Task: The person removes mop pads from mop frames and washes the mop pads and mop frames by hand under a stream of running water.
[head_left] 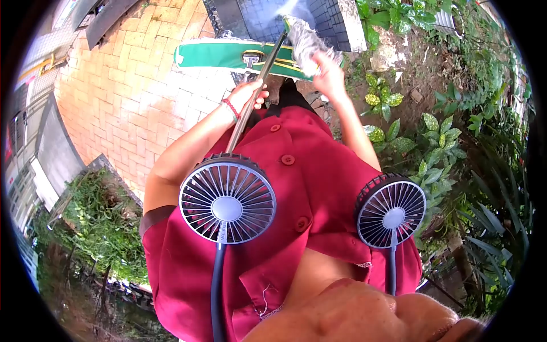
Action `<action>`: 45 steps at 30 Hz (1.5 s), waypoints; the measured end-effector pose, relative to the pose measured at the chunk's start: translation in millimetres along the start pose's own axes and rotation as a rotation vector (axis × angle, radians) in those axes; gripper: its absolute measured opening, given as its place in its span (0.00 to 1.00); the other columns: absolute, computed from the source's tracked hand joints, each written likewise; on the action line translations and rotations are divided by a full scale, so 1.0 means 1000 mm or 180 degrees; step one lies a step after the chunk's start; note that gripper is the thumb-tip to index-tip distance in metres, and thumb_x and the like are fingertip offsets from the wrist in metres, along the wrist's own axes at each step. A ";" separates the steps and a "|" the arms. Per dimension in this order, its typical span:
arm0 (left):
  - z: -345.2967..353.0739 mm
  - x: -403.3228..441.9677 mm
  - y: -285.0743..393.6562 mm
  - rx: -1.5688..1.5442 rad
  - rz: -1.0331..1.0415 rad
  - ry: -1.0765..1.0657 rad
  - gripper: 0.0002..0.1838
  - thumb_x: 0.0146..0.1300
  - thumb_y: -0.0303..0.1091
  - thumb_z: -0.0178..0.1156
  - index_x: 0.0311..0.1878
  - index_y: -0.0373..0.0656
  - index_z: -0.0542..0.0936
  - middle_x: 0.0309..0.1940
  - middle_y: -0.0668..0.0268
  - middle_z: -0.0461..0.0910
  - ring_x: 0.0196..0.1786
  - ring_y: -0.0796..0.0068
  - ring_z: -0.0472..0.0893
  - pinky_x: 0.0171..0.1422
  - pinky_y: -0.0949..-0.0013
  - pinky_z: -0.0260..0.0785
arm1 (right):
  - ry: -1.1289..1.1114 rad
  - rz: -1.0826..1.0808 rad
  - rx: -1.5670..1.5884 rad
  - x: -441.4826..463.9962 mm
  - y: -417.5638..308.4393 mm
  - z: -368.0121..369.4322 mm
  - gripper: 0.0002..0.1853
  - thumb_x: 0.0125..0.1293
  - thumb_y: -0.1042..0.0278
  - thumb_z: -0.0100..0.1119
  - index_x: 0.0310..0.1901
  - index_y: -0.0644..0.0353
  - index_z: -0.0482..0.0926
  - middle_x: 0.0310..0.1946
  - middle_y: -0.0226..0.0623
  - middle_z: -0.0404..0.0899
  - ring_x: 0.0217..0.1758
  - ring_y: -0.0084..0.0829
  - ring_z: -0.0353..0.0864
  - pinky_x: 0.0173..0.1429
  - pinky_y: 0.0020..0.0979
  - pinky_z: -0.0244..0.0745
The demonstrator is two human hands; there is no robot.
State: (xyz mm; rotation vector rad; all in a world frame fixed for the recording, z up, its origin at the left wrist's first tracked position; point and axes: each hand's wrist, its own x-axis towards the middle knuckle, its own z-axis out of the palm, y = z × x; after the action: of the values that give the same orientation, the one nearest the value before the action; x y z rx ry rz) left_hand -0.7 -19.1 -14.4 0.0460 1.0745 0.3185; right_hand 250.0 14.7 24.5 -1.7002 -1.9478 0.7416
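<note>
My left hand [248, 96], with a red beaded bracelet at the wrist, is wrapped round a metal mop handle [265, 69]. The handle runs from behind a fan at my chest up to a green fitting. From that fitting hangs a shaggy grey-white mop head [306, 44]. Its strands reach my right hand [329, 75], whose slightly blurred fingers are closed on their lower end. Behind the handle lies a long green dust mop [211, 55] with yellow edging, a metal clamp and pale fringe.
Two round fans [228, 208] on bendy dark arms hang before my red shirt [273, 188]. Brick paving [122, 80] spreads out on the left. Leafy plants [439, 139] and bare soil lie on the right. Beyond the mops stands a grey tiled block [327, 25] with bright glare.
</note>
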 end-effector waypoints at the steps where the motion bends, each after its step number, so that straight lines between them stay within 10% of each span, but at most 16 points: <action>1: 0.002 -0.006 -0.004 -0.0006 -0.0006 0.0088 0.14 0.67 0.43 0.48 0.42 0.40 0.71 0.27 0.67 0.72 0.22 0.83 0.65 0.20 0.79 0.59 | -0.0086 -0.0046 0.0029 -0.018 0.000 0.012 0.17 0.42 0.83 0.54 0.37 0.59 0.71 0.36 0.41 0.76 0.45 0.43 0.76 0.47 0.34 0.71; 16: 0.017 0.000 -0.003 -0.0120 0.0189 0.0049 0.13 0.66 0.43 0.49 0.43 0.42 0.71 0.27 0.71 0.71 0.21 0.84 0.65 0.19 0.81 0.56 | -0.0086 0.0014 0.0333 0.044 0.001 -0.012 0.18 0.46 0.81 0.54 0.42 0.58 0.74 0.40 0.43 0.78 0.47 0.43 0.77 0.48 0.34 0.72; 24: 0.047 0.011 0.010 -0.0482 0.0477 -0.0146 0.15 0.67 0.43 0.48 0.46 0.41 0.70 0.29 0.70 0.70 0.21 0.83 0.64 0.21 0.80 0.56 | 0.0006 -0.0126 -0.0063 0.172 0.005 -0.063 0.13 0.51 0.70 0.54 0.41 0.52 0.76 0.33 0.42 0.80 0.39 0.39 0.81 0.44 0.34 0.73; 27: 0.055 0.020 0.013 -0.0510 0.0617 -0.0099 0.16 0.67 0.43 0.48 0.47 0.39 0.69 0.29 0.69 0.70 0.21 0.82 0.64 0.20 0.79 0.56 | -0.0133 0.0755 0.0728 0.185 -0.042 -0.105 0.19 0.58 0.51 0.60 0.28 0.62 0.74 0.26 0.39 0.77 0.31 0.25 0.75 0.37 0.29 0.68; 30: 0.060 0.027 0.013 -0.0577 0.0642 -0.0126 0.16 0.67 0.42 0.47 0.48 0.37 0.68 0.29 0.68 0.71 0.22 0.81 0.65 0.20 0.79 0.56 | -0.0106 -0.0026 0.0360 0.210 0.044 -0.081 0.16 0.48 0.81 0.45 0.40 0.58 0.75 0.26 0.29 0.77 0.28 0.21 0.73 0.36 0.22 0.67; 31: 0.060 0.028 0.013 -0.0592 0.0647 -0.0128 0.16 0.67 0.42 0.47 0.48 0.37 0.67 0.29 0.68 0.71 0.22 0.81 0.65 0.20 0.79 0.56 | -0.0153 0.0120 0.0373 0.206 0.043 -0.087 0.10 0.52 0.73 0.53 0.38 0.54 0.76 0.30 0.42 0.80 0.35 0.34 0.81 0.42 0.31 0.72; 35: 0.062 0.028 0.016 -0.0561 0.0551 -0.0064 0.16 0.68 0.41 0.46 0.48 0.37 0.68 0.29 0.68 0.71 0.22 0.82 0.65 0.20 0.79 0.57 | -0.0032 0.0132 0.0585 0.181 0.042 -0.086 0.19 0.46 0.85 0.44 0.40 0.58 0.76 0.28 0.26 0.77 0.30 0.16 0.71 0.35 0.18 0.65; 45: 0.052 0.026 0.026 -0.0446 0.0481 -0.0233 0.16 0.67 0.43 0.47 0.47 0.39 0.68 0.28 0.71 0.70 0.22 0.84 0.64 0.19 0.82 0.56 | -0.0221 0.0069 0.0749 0.161 0.036 -0.084 0.17 0.48 0.82 0.49 0.40 0.54 0.76 0.33 0.35 0.80 0.38 0.26 0.79 0.43 0.26 0.71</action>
State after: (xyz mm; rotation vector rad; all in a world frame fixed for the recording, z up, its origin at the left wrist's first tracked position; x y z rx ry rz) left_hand 49.9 18.7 -6.6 0.0136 0.9759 0.5240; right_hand 309.0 186.7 62.2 -1.5743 -1.8079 1.0072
